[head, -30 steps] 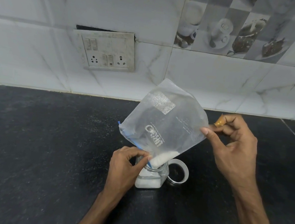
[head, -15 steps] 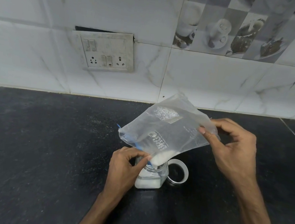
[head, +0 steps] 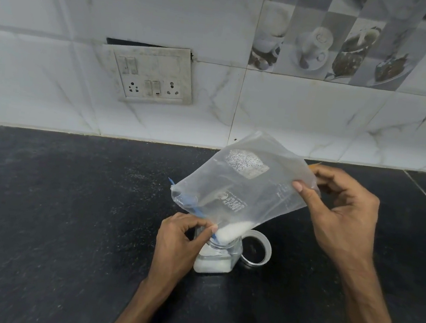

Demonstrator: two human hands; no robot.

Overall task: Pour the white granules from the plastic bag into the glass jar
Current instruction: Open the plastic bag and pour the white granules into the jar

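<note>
We see the left hand [head: 178, 240] low at center, thumb and forefinger pinching the mouth edge of the clear zip-top plastic bag [head: 241, 186] right at the rim of the glass jar [head: 217, 258]. The right hand [head: 340, 211] is higher and to the right, gripping the bag's raised end with the thumb on the near face and the fingers curled behind. A small orange bit [head: 314, 165] pokes out above those fingers; we cannot tell what it is.

The bag is tilted, with its blue zip strip [head: 188, 201] down on the left and the mouth corner over the jar opening. The white granules [head: 230, 232] sit bunched in that lowest corner, right above the jar neck. We cannot tell whether they are flowing.

The jar stands upright on the black stone counter [head: 51, 222], and we see a white layer in its bottom part. A ring-shaped lid [head: 257, 251] lies on the counter just right of the jar.

Behind it all we have a white marble-look tiled wall [head: 319, 115], a grubby switch-and-socket plate [head: 150, 74] at upper left, and a cup-print tile [head: 329, 36] at upper right.
</note>
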